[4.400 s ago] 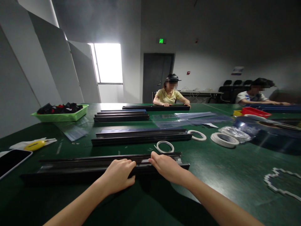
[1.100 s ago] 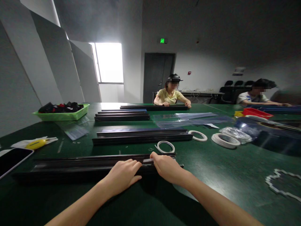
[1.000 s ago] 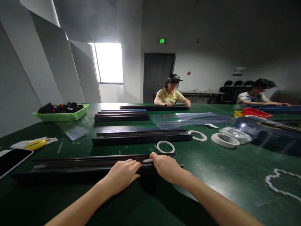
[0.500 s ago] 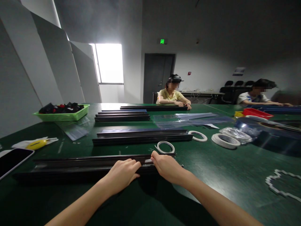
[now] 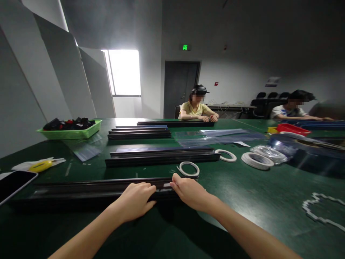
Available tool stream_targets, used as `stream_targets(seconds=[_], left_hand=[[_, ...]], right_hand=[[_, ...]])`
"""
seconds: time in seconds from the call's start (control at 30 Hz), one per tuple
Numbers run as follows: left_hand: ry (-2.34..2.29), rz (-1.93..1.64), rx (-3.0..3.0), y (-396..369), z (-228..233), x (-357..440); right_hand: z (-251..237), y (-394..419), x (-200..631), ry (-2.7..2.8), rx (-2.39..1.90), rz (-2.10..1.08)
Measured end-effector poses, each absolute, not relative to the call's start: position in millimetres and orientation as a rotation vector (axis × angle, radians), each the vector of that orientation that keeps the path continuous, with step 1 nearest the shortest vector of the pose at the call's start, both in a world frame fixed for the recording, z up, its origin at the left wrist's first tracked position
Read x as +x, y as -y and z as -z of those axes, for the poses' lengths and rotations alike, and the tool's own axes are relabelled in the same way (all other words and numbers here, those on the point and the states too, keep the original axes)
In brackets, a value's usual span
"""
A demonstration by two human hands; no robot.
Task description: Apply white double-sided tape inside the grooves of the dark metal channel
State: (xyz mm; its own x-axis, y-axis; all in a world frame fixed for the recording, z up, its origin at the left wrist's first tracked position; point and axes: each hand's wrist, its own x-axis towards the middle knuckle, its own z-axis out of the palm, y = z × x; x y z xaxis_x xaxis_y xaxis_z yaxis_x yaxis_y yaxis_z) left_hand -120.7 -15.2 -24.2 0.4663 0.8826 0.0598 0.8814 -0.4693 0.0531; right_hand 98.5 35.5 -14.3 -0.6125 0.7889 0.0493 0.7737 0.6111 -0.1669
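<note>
**Both Hands on the Near Black Rail: Risks and Surroundings**

The left hand (image 5: 136,201) lies palm-down on the long black rail (image 5: 81,190) at 6 o'clock on the green desk (image 5: 256,201), fingers draped over its near edge. The right hand (image 5: 190,192) rests beside it, fingertips pressing a pale strip (image 5: 167,186) on the rail top. Neither grip is closed around the rail; both lie flat, fingers loosely curled.

Risks, as judged:
- Both hands sit near the right end of the rail, so uneven pressure could pivot the far left end toward the phone (image 5: 13,185) at 9 o'clock.
- A sideways push could skew or crease the strip.
- The small tape ring (image 5: 189,168) lies just beyond the right hand at 12 o'clock and could be knocked.

Surface: dark green, matte, lightly scuffed. A second rail stack (image 5: 161,157) lies at 12 o'clock, a green basket (image 5: 70,133) at 10 o'clock, and a larger tape roll (image 5: 257,160) at 2 o'clock.

Room: dim, grey-walled, with a bright window (image 5: 125,72) and a dark door (image 5: 179,88). Two other people sit at the far side.
</note>
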Motion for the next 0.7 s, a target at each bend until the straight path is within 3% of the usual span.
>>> stream_targets(seconds=[0.7], left_hand=[[-1.595,-0.164,2.719,10.8,30.0,-119.9]], right_hand=[[14.1,-33.7,96.0,2.734,-1.319,-0.163]])
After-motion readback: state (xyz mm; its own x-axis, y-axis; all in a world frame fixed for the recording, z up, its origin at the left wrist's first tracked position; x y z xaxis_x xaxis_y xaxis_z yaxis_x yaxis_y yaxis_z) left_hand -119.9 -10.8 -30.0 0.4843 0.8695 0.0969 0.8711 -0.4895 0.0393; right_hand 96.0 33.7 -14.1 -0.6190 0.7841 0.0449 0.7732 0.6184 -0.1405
